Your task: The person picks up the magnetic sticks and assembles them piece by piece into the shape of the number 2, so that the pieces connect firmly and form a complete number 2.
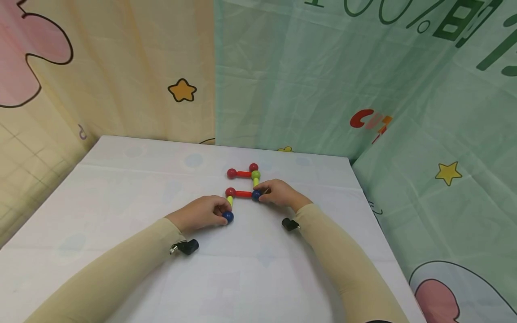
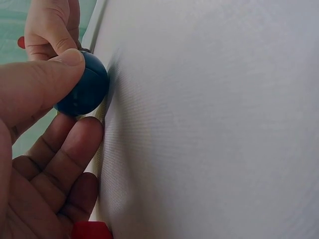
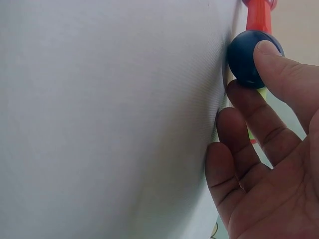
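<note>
A zigzag of balls and short rods lies on the white table. My left hand (image 1: 205,211) pinches the near blue ball (image 1: 228,217) between thumb and fingers. A yellow-green rod (image 1: 230,201) runs from it to a red ball (image 1: 230,192). From there a red rod (image 1: 243,194) reaches the second blue ball (image 1: 256,195), which my right hand (image 1: 279,194) pinches with thumb and index finger. In the right wrist view its other fingers (image 3: 222,164) lie half bent by the cloth. Another yellow-green rod (image 1: 256,181) leads back to a yellow-green ball (image 1: 256,175).
Farther back, a red rod (image 1: 243,174) joins the yellow-green ball to a red ball (image 1: 231,173), and another red ball (image 1: 253,167) sits just behind. The white tabletop (image 1: 121,188) ends at printed curtains (image 1: 282,89). Small black devices (image 1: 188,246) hang at both wrists.
</note>
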Action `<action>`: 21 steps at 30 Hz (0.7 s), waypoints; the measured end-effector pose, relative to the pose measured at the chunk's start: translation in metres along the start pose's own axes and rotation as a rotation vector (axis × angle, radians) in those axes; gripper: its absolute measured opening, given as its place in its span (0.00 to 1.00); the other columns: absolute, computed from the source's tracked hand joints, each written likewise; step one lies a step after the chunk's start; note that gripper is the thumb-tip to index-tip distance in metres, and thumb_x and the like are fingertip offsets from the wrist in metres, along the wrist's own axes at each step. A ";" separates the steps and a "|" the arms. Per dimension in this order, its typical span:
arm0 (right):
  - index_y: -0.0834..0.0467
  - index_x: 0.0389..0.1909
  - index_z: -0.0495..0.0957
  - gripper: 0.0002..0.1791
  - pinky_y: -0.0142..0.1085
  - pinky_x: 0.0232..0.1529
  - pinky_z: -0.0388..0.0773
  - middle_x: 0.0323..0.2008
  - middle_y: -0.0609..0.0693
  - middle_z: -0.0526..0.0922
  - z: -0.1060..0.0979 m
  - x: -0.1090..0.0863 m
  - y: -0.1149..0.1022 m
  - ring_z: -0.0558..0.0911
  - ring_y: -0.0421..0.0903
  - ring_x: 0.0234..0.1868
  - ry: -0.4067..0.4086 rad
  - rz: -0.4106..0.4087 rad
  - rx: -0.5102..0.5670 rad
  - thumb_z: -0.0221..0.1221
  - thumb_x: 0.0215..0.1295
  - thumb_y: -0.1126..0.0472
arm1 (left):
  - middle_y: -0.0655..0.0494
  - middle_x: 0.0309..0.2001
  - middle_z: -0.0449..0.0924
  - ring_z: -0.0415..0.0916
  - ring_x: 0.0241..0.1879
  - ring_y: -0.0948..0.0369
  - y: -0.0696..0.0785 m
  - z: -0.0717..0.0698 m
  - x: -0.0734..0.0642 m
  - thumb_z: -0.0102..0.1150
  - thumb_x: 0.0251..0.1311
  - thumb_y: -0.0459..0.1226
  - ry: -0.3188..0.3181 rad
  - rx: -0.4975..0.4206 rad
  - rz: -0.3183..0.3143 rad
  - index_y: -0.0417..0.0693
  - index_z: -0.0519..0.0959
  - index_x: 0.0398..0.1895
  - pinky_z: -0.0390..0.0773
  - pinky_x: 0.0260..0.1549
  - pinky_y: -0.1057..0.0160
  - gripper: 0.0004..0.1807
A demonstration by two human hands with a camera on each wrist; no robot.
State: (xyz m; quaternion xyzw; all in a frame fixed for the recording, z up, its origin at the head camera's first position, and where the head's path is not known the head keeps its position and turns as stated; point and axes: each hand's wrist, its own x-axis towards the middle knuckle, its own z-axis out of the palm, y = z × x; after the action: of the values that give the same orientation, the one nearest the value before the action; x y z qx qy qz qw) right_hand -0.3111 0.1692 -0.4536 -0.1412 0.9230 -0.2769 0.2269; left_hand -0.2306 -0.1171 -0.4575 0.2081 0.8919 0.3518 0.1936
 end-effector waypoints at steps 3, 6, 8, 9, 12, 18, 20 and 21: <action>0.45 0.66 0.82 0.23 0.46 0.69 0.77 0.62 0.49 0.84 0.000 0.000 0.000 0.79 0.49 0.63 0.001 0.003 -0.003 0.68 0.71 0.58 | 0.60 0.41 0.82 0.78 0.44 0.59 0.000 0.000 0.000 0.75 0.63 0.40 0.000 0.002 -0.003 0.56 0.84 0.52 0.80 0.51 0.58 0.16; 0.45 0.67 0.82 0.23 0.46 0.68 0.78 0.62 0.49 0.84 0.000 0.001 0.000 0.79 0.49 0.63 0.003 0.001 -0.009 0.68 0.72 0.58 | 0.60 0.41 0.82 0.78 0.43 0.59 0.000 0.000 0.000 0.75 0.63 0.41 0.001 0.002 -0.005 0.56 0.84 0.52 0.80 0.50 0.59 0.16; 0.45 0.67 0.82 0.23 0.46 0.68 0.78 0.62 0.49 0.84 0.000 0.001 0.000 0.79 0.49 0.62 0.004 0.001 -0.009 0.68 0.71 0.58 | 0.60 0.41 0.82 0.78 0.43 0.59 0.000 0.000 0.001 0.75 0.63 0.41 0.001 0.003 -0.006 0.56 0.84 0.52 0.80 0.50 0.59 0.16; 0.45 0.67 0.82 0.23 0.45 0.68 0.78 0.62 0.49 0.85 0.000 0.001 0.000 0.79 0.49 0.62 0.004 0.001 -0.009 0.68 0.71 0.58 | 0.60 0.41 0.82 0.78 0.43 0.59 0.000 -0.001 0.001 0.75 0.63 0.41 0.001 0.002 -0.008 0.57 0.84 0.52 0.80 0.50 0.59 0.16; 0.45 0.66 0.82 0.23 0.45 0.67 0.79 0.61 0.49 0.85 0.000 0.001 0.000 0.80 0.49 0.61 0.005 0.009 -0.002 0.68 0.71 0.58 | 0.60 0.41 0.82 0.78 0.44 0.59 0.000 -0.001 0.001 0.75 0.63 0.41 0.000 0.002 -0.016 0.57 0.84 0.52 0.80 0.51 0.58 0.15; 0.44 0.66 0.82 0.23 0.44 0.65 0.80 0.61 0.49 0.84 0.000 0.001 -0.001 0.79 0.49 0.59 0.007 0.028 0.023 0.68 0.71 0.57 | 0.60 0.41 0.82 0.77 0.44 0.59 0.000 -0.002 0.001 0.74 0.64 0.41 0.000 -0.001 -0.026 0.57 0.83 0.53 0.80 0.52 0.57 0.16; 0.44 0.66 0.83 0.23 0.43 0.65 0.80 0.61 0.49 0.84 0.000 0.002 -0.001 0.79 0.49 0.59 0.008 0.030 0.030 0.68 0.71 0.57 | 0.60 0.42 0.82 0.77 0.44 0.59 0.000 -0.002 0.001 0.74 0.64 0.41 0.001 0.000 -0.027 0.57 0.83 0.53 0.80 0.53 0.57 0.16; 0.44 0.66 0.83 0.23 0.43 0.65 0.80 0.60 0.49 0.84 0.000 0.002 -0.001 0.80 0.49 0.59 0.008 0.030 0.031 0.68 0.71 0.57 | 0.60 0.42 0.82 0.77 0.44 0.59 0.000 -0.002 0.001 0.74 0.64 0.41 0.001 0.002 -0.027 0.57 0.83 0.53 0.80 0.53 0.57 0.16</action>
State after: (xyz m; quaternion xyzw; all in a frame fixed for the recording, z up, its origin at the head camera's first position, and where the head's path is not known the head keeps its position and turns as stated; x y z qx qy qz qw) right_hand -0.3123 0.1677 -0.4533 -0.1227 0.9215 -0.2882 0.2297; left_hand -0.2328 -0.1178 -0.4566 0.1962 0.8949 0.3486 0.1978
